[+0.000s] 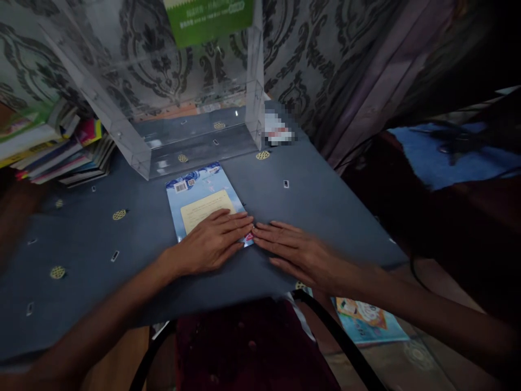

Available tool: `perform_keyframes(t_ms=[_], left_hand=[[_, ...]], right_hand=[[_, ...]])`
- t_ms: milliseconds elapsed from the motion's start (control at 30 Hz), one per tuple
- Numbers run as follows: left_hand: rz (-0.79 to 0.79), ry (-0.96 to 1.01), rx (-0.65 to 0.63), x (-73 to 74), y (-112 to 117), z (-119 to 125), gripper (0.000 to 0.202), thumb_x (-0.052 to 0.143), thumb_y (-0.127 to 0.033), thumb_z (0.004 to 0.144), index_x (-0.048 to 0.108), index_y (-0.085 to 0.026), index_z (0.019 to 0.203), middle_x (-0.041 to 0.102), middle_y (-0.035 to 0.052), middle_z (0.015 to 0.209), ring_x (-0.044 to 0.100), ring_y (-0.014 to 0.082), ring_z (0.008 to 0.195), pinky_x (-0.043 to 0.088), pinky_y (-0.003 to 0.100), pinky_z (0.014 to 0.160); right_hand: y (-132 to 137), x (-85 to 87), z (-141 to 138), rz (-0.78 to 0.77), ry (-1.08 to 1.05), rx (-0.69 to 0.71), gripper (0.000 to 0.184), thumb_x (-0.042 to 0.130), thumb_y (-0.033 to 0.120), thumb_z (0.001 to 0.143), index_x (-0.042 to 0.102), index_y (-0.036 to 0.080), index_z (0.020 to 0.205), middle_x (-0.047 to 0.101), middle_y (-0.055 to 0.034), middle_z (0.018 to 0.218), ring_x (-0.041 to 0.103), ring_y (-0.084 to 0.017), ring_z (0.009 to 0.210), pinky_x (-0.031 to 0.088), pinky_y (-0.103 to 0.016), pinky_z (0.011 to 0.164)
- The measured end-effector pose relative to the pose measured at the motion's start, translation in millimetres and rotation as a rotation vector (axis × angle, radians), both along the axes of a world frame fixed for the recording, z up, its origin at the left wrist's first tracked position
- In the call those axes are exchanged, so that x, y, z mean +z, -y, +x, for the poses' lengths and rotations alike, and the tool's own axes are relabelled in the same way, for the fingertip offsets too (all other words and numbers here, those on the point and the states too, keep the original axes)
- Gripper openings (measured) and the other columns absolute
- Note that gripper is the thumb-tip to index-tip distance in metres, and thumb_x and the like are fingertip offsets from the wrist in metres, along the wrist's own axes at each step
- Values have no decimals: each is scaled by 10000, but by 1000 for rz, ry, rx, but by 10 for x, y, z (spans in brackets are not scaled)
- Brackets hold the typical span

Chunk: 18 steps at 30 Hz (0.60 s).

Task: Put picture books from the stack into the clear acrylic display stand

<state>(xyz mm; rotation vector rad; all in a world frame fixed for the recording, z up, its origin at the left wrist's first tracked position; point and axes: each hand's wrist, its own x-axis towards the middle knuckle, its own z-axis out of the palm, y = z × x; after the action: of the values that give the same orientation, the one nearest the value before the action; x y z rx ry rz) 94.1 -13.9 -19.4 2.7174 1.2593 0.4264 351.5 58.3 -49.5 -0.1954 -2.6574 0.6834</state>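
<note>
A light-blue book (203, 187) with a pale yellow panel and a barcode lies flat on the dark blue-grey tablecloth (317, 212). My left hand (217, 239) rests flat across its lower part, fingers stretched out to the right and covering some of the cover. My right hand (293, 247) lies at the book's lower right corner with fingers extended. Its fingertips meet those of my left hand, at or just beside the book's edge. Neither hand grasps anything.
Behind the book stands a clear plastic rack (254, 108) holding a green item (211, 24). A stack of books (61, 146) sits at the left. A pixelated white item (279, 130) lies right of the rack. Below the table's right side is a colourful packet (368, 320).
</note>
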Motion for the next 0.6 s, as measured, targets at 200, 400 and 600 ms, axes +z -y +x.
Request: perform_keyframes(t_ms=[200,400,600], left_hand=[[26,-120,112,-18,278,186,425,368,-260,1049,480,-89,1421,541,161,1467,467,232,1406,394,453,1155],[123,-217,220,-75,697,224,418,358,-188,1045,464,-48,1425,504,180,1490,466,256,1404,393,447,1148],[117,-173,324,-39,1123,-55,450,420,-154,1020,423,-94,1466,550,147,1461,445,228,1421,389,454,1168]], right_hand=[[48,-33,34,103,12,-36,481,444,192,1030,420,229,1509,551,-67,1479,472,-191,1402,391,-448,1182],[64,-21,24,98,26,-43,508,423,187,1030,382,264,1531,567,-58,1468,491,-200,1388,431,-465,1152],[57,-22,-15,104,-64,-46,535,472,140,996,415,269,1512,627,-68,1403,544,-208,1341,473,-459,1109]])
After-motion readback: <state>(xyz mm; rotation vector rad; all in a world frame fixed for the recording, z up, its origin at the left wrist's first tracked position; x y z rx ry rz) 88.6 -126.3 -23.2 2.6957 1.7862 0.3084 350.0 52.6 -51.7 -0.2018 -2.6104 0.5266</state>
